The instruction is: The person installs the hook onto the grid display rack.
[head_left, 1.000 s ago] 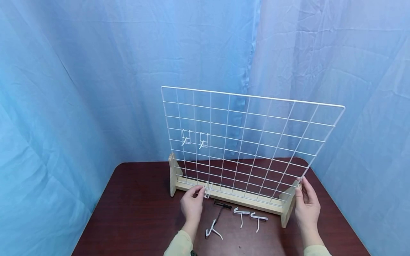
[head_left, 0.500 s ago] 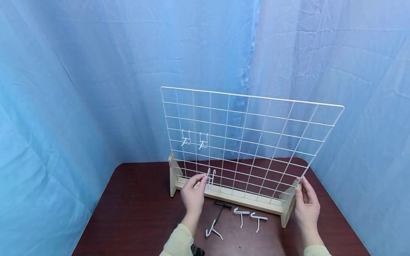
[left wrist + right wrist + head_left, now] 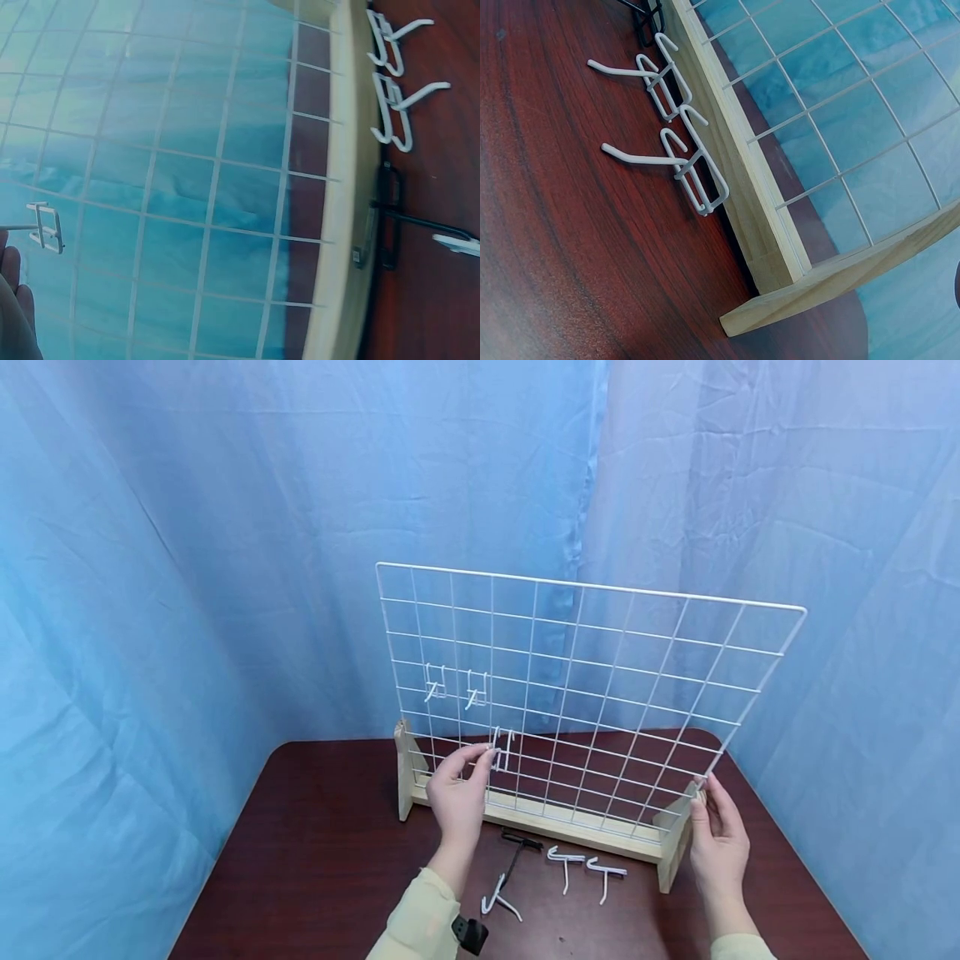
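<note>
A white wire grid panel [image 3: 592, 693] stands upright in a wooden base [image 3: 570, 827]. My left hand [image 3: 456, 802] pinches a white wire hook [image 3: 504, 752] by its prong, in front of the lower left part of the grid. In the left wrist view, that same hook [image 3: 46, 227] is beyond the fingertips, its frame facing the grid; whether it touches the wires I cannot tell. At the right end, my right hand [image 3: 720, 843] holds the side upright of the stand [image 3: 678, 839] where the panel's edge enters it. Two white hooks [image 3: 476, 690] hang on the grid at left.
On the dark red table [image 3: 322, 843], before the base, lie two white hooks [image 3: 604, 870] side by side, a black hook [image 3: 517, 843] and another white hook [image 3: 498, 897] touching or overlapping the black one. Blue curtains [image 3: 300, 527] surround the table.
My left hand has risen from the base and moved slightly right, carrying the white hook up along the grid. The right hand has stayed at the stand's right end.
</note>
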`<state>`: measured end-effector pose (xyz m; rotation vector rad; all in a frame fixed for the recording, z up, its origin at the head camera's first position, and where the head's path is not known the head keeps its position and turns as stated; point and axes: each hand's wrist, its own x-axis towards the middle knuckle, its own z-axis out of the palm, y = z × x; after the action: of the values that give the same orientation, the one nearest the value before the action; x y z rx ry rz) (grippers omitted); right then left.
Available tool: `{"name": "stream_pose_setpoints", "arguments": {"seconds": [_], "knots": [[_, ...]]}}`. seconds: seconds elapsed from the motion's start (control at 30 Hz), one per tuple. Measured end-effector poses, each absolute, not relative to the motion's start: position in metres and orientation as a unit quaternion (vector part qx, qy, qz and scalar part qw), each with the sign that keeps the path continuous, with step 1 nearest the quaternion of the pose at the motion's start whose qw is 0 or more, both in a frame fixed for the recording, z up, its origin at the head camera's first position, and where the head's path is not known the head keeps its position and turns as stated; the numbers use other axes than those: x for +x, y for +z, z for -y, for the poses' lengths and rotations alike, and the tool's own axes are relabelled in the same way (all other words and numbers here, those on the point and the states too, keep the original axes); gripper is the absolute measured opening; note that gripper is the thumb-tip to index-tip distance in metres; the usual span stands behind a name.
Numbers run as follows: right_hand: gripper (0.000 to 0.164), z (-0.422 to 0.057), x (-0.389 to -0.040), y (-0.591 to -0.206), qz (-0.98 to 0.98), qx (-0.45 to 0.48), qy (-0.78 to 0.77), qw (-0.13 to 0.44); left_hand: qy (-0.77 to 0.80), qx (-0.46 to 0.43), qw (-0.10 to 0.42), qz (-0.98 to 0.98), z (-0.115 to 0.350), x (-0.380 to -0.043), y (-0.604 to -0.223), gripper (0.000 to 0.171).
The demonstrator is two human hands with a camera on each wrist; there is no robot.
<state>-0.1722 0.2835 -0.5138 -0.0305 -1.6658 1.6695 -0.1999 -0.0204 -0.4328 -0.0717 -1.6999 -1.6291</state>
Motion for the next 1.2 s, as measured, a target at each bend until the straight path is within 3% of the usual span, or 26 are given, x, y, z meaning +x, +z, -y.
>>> {"name": "stream_pose_setpoints", "arguments": {"seconds": [0.17, 0.4, 0.63, 1.2], "knots": [[0.045, -0.284, -0.172, -0.514, 0.650, -0.012, 0.658, 0.380, -0.635, -0.039, 0.408, 0.655, 0.017, -0.197, -0.409, 0.009], [0.045, -0.283, -0.172, -0.514, 0.648, -0.011, 0.662, 0.376, -0.640, -0.053, 0.425, 0.638, 0.016, -0.217, -0.416, 0.007], [0.045, -0.283, -0.172, -0.513, 0.651, -0.014, 0.660, 0.374, -0.623, -0.066, 0.457, 0.631, 0.011, -0.200, -0.377, 0.009], [0.044, -0.285, -0.172, -0.515, 0.660, -0.009, 0.650, 0.376, -0.607, -0.054, 0.507, 0.609, 0.000, -0.233, -0.388, 0.007]]}}
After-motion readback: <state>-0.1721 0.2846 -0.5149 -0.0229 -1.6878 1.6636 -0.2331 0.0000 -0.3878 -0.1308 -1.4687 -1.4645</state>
